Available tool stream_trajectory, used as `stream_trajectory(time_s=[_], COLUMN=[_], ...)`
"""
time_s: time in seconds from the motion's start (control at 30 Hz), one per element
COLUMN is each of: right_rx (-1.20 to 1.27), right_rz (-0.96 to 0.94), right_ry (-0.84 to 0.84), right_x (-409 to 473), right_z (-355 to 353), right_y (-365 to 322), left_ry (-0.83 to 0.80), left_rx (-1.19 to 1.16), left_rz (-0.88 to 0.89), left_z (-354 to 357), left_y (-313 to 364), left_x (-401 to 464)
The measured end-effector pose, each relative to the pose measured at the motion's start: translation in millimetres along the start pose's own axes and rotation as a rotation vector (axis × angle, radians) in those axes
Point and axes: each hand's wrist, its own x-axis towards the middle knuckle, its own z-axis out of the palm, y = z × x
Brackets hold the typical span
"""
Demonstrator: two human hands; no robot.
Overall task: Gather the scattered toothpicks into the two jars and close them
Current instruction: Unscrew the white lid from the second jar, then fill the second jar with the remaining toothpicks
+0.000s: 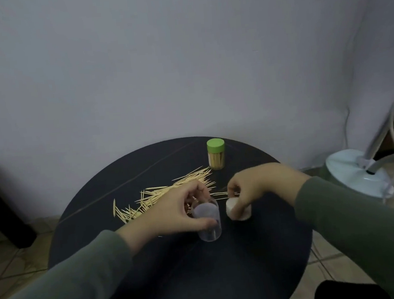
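Two jars: left hand [172,211] grips the open jar [208,222], right hand [254,187] pinches one lid [238,209].

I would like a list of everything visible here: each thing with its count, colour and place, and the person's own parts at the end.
round table: one, black, centre.
scattered toothpicks: many, pale wood, on the table, left of centre.
closed jar: one, clear with green lid, full of toothpicks, far side of table.
open jar: one, clear, in the left grip.
white lid: one, on the table, under the right hand.
lamp base: one, pale blue, on the floor at right.
left hand: holds the open jar.
right hand: grips the white lid.
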Motion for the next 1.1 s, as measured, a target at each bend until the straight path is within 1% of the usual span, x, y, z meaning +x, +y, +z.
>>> stream_trajectory(time_s=[0.1, 0.2, 0.3, 0.37, 0.47, 0.53, 0.6, 0.7, 0.77, 0.93, 1.1], right_rx=[-0.089, -0.12, -0.127, -0.108, -0.044, -0.032, -0.062, -0.107, -0.108, -0.104, -0.12], right_rz=[0.039, 0.047, 0.076, 0.084, 0.059, 0.053, 0.069, 0.112, 0.139, 0.173, 0.129], right_ry=[-0.048, -0.099, -0.154, -0.119, 0.031, 0.149, 0.229, 0.23, 0.217, 0.185, 0.176], right_x=[2, 2, 0, 1, 10, 19, 29, 41, 46, 54, 60], right_z=[8, 8, -2, -9, -9, -5, -1, 2, 1, -6, -8], right_y=[-9, -14, -14, -12, -5, -2, 0, 2, 3, 1, 1], left_ry=[-0.029, -0.06, -0.12, -0.082, 0.036, 0.021, -0.05, -0.141, -0.154, -0.115, -0.056], left_rx=[0.05, 0.089, 0.093, 0.103, 0.161, 0.264, 0.397, 0.502, 0.52, 0.505, 0.507], left_rz=[-0.023, -0.05, -0.016, 0.032, 0.011, -0.03, -0.048, -0.107, -0.112, -0.108, -0.156], left_z=[7, 11, 2, -5, -16, -22, -25, -24, -20, -14, -9], left_y=[0, 3, 2, -2, -14, -27, -37, -41, -42, -49, -48], left_x=[0, 2, 1, -1, -2, 1, 4, 11, 16, 26, 33])
